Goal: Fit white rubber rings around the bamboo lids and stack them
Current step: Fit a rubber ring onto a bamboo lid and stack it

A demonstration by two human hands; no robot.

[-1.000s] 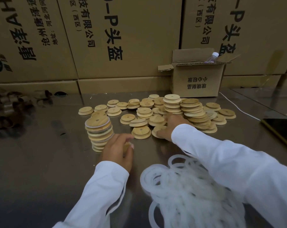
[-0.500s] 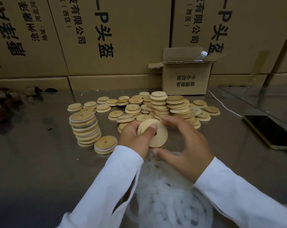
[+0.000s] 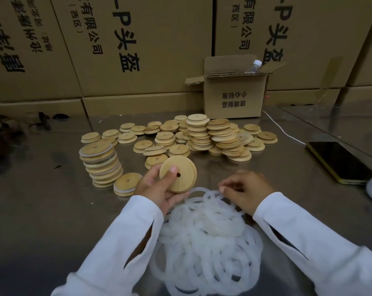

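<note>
My left hand (image 3: 157, 186) holds a round bamboo lid (image 3: 179, 175) tilted upright, thumb pressed on its face near the centre hole. My right hand (image 3: 244, 191) reaches into the heap of white rubber rings (image 3: 204, 238) and pinches one ring at its far edge. A tall stack of ringed lids (image 3: 100, 164) stands to the left, with one ringed lid (image 3: 126, 184) lying flat beside it. Many bare bamboo lids (image 3: 202, 135) lie loose and in low stacks farther back.
The work surface is a shiny metal table (image 3: 42, 210). A small open cardboard box (image 3: 234, 97) with a water bottle (image 3: 254, 66) stands behind the lids. A phone (image 3: 340, 161) with a white cable (image 3: 283, 129) lies right. Large cartons (image 3: 138, 50) wall the back.
My right hand has let go of the lid and dropped to the ring heap, pinching a ring. My left hand alone now holds the lid, lifted slightly.
</note>
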